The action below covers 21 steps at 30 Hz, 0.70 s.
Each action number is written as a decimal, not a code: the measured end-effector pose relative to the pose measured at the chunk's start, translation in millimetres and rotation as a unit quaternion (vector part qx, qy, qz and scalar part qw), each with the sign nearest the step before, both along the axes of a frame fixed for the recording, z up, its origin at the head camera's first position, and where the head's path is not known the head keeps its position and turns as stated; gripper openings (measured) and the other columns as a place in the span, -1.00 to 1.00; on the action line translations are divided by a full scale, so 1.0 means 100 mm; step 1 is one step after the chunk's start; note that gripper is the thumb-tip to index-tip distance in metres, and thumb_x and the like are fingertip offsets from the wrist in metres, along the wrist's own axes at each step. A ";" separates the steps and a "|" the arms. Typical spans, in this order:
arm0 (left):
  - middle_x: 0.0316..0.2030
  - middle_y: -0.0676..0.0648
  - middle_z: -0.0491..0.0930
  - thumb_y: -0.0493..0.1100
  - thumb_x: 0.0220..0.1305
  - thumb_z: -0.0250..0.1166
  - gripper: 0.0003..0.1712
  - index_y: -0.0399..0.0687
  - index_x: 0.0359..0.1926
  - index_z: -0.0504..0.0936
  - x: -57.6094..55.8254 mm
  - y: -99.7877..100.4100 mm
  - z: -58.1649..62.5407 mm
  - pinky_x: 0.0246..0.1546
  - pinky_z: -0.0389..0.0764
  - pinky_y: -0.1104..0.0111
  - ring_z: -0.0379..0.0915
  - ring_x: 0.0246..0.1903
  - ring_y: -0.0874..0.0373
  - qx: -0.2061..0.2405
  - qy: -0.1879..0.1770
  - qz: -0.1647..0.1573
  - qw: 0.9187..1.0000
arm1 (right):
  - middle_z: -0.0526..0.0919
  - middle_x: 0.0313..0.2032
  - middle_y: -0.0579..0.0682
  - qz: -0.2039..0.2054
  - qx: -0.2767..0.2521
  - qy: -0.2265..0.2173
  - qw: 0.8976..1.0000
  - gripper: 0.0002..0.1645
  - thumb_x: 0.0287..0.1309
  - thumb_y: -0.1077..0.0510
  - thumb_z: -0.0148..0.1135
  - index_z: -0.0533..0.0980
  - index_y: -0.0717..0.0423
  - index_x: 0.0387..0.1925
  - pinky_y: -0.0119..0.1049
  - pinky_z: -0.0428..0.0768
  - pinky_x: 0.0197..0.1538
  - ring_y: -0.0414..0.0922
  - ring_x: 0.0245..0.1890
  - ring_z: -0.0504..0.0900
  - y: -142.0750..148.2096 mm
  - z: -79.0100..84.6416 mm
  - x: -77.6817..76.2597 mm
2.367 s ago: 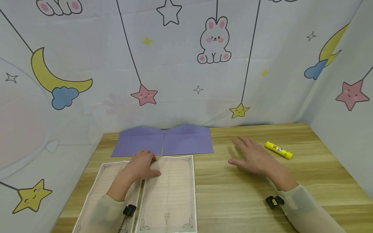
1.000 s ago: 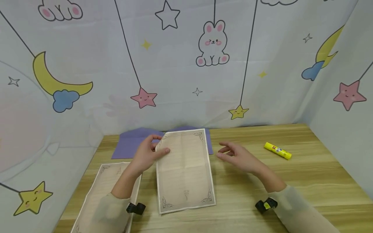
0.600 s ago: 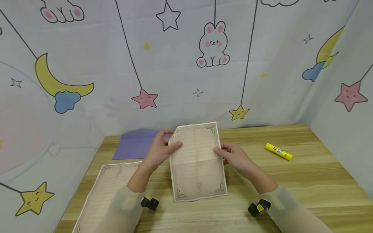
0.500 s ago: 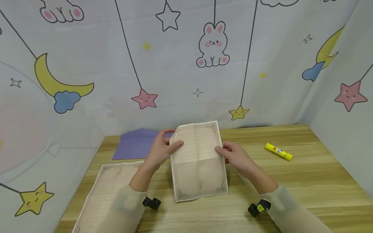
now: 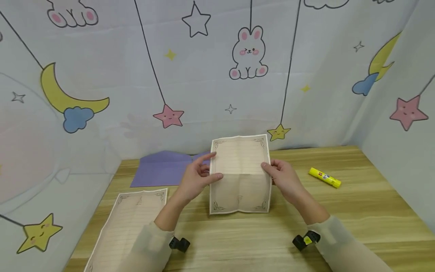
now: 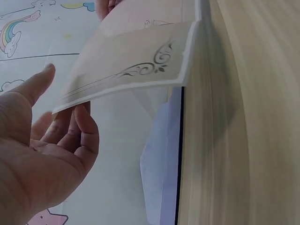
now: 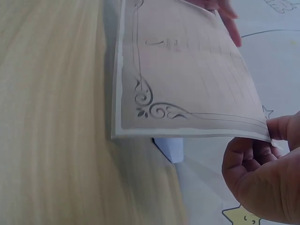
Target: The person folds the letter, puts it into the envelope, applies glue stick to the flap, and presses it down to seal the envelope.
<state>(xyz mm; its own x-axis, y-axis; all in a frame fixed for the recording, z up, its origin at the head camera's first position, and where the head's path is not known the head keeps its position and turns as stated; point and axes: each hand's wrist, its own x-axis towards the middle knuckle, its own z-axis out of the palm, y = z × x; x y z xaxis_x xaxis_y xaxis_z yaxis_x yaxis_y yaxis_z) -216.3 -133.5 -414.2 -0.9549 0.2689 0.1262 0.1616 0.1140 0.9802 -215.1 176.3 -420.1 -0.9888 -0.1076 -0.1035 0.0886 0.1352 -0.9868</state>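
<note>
A cream sheet of letter paper [image 5: 239, 158] with scroll corners and a crease across its middle is held up, tilted, over the table. My right hand [image 5: 287, 181] pinches its right edge, thumb on the front and fingers behind, as the right wrist view also shows at the paper's edge [image 7: 197, 133]. At the left edge, my left hand [image 5: 195, 179] has thumb and index finger spread apart. In the left wrist view that thumb [image 6: 40, 84] stands off the sheet while the other fingers touch it from behind.
A second sheet of letter paper [image 5: 124, 223] lies at the left, partly under the left forearm. Behind it is a purple envelope [image 5: 159, 172]; another purple envelope [image 5: 200, 156] is mostly hidden by the raised sheet. A yellow glue stick [image 5: 324, 177] lies at the right.
The left hand lifted the sheet from the table and carried it right; the right hand came in and gripped its right edge. The sheet now stands more upright, and the left thumb has come off it.
</note>
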 end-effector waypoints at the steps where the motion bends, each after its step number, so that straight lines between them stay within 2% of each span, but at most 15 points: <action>1: -0.10 -0.22 0.78 -0.33 0.27 0.55 -0.16 -0.03 0.53 0.44 0.02 0.01 0.00 -0.27 0.72 0.36 0.72 -0.25 0.07 -0.011 0.008 -0.010 1.000 | 0.75 -0.07 0.15 -0.003 -0.004 -0.002 1.000 -0.49 0.62 -0.02 0.15 0.49 0.39 0.18 -0.27 0.72 -0.05 -0.11 -0.14 0.73 0.00 0.01 -0.01; 5: -0.05 -0.18 0.79 -0.36 0.26 0.54 -0.32 -0.15 0.39 0.58 0.08 0.03 0.01 -0.18 0.75 0.32 0.75 -0.14 0.04 -0.048 0.021 -0.016 0.999 | 0.75 -0.08 0.13 -0.003 -0.019 -0.005 1.000 -0.51 0.62 0.00 0.15 0.49 0.40 0.17 -0.27 0.73 -0.04 -0.12 -0.15 0.73 0.01 0.02 -0.02; 7: -0.11 -0.14 0.81 -0.34 0.27 0.54 -0.36 -0.14 0.36 0.60 0.10 0.03 0.02 -0.21 0.74 0.33 0.74 -0.18 0.06 -0.061 0.020 -0.008 0.998 | 0.75 -0.08 0.14 -0.001 -0.022 -0.006 1.000 -0.51 0.61 0.02 0.16 0.48 0.41 0.18 -0.27 0.74 -0.04 -0.12 -0.15 0.74 0.00 0.03 -0.03; 11: -0.42 -0.02 0.72 -0.29 0.28 0.55 -0.44 -0.09 0.29 0.66 0.13 0.03 0.04 -0.36 0.61 0.42 0.58 -0.37 0.16 -0.089 0.030 0.010 0.996 | 0.73 0.06 0.27 0.007 -0.016 0.011 1.000 -0.34 0.60 0.04 0.18 0.27 0.27 0.51 -0.22 0.74 -0.02 -0.07 -0.09 0.76 0.00 0.06 -0.03; 14: -0.57 0.02 0.55 -0.27 0.29 0.55 -0.50 -0.09 0.24 0.70 0.13 0.03 0.05 -0.41 0.55 0.43 0.51 -0.42 0.17 -0.099 0.043 0.021 0.994 | 0.68 0.17 0.33 0.028 0.011 0.047 0.998 -0.16 0.60 0.04 0.19 0.03 0.05 0.68 -0.20 0.74 -0.01 -0.01 -0.02 0.76 0.02 0.07 -0.02; 15: -0.57 0.03 0.55 -0.26 0.30 0.55 -0.52 -0.10 0.22 0.70 0.13 0.03 0.05 -0.39 0.58 0.44 0.55 -0.40 0.18 -0.100 0.045 0.023 0.994 | 0.68 0.15 0.34 0.040 0.023 0.064 0.997 -0.14 0.59 0.04 0.20 0.02 0.00 0.69 -0.21 0.73 0.00 0.00 -0.01 0.74 0.03 0.07 -0.02; 18: -0.61 0.08 0.36 -0.22 0.30 0.55 -0.56 -0.09 0.18 0.73 0.12 0.02 0.04 -0.47 0.49 0.45 0.44 -0.50 0.23 -0.102 0.054 0.031 0.993 | 0.68 0.15 0.29 0.078 0.066 0.109 0.989 -0.15 0.51 0.05 0.32 0.15 0.03 0.65 -0.24 0.71 -0.02 0.02 -0.01 0.71 0.06 0.08 -0.01; 21: -0.63 0.11 0.18 -0.17 0.33 0.54 -0.64 -0.04 0.13 0.76 0.11 0.00 0.05 -0.57 0.30 0.45 0.18 -0.61 0.25 -0.104 0.065 0.040 0.992 | 0.69 0.05 0.18 0.101 0.123 0.145 0.977 -0.28 0.41 0.05 0.43 0.39 0.10 0.48 -0.25 0.69 -0.09 0.01 -0.11 0.68 0.08 0.11 0.00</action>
